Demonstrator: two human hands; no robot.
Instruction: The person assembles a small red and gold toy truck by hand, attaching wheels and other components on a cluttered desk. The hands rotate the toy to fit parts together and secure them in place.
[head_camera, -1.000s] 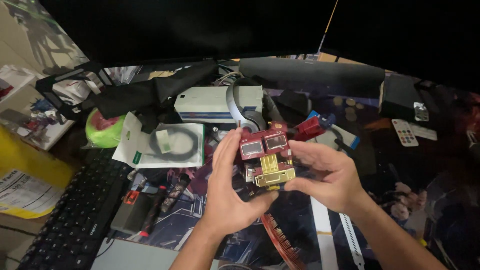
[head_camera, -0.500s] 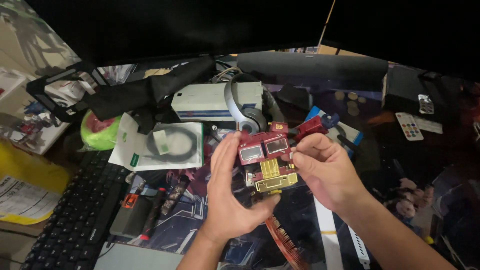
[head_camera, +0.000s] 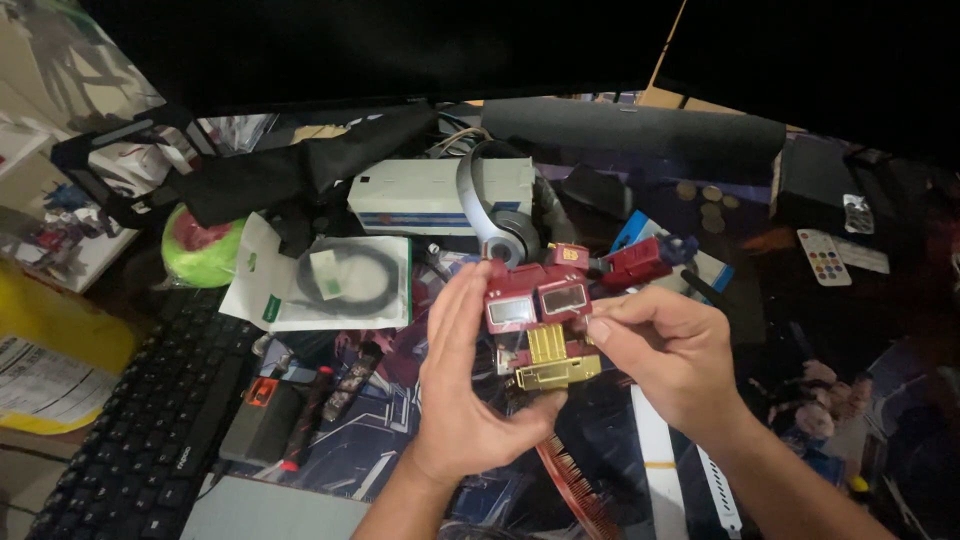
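A red toy robot (head_camera: 545, 310) with two grey window panels, a gold grille and a gold bumper is held up over the cluttered desk. My left hand (head_camera: 462, 380) cups it from the left and below, fingers straight up along its side, thumb under the gold bumper. My right hand (head_camera: 665, 350) grips its right side, thumb and forefinger pinching near the grille. A red arm piece (head_camera: 640, 262) with a blue end sticks out to the upper right of the toy.
A black keyboard (head_camera: 150, 430) lies at the lower left. A bagged black cable (head_camera: 335, 280), a green ball (head_camera: 205, 250), white headphones (head_camera: 495, 215) on a white box (head_camera: 410, 195), a small remote (head_camera: 825, 258) and a red comb (head_camera: 575, 490) surround the hands. A dark monitor (head_camera: 400, 50) stands behind.
Both hands and the toy have stayed almost in place. My right fingers have shifted closer on the toy's right side near the grille.
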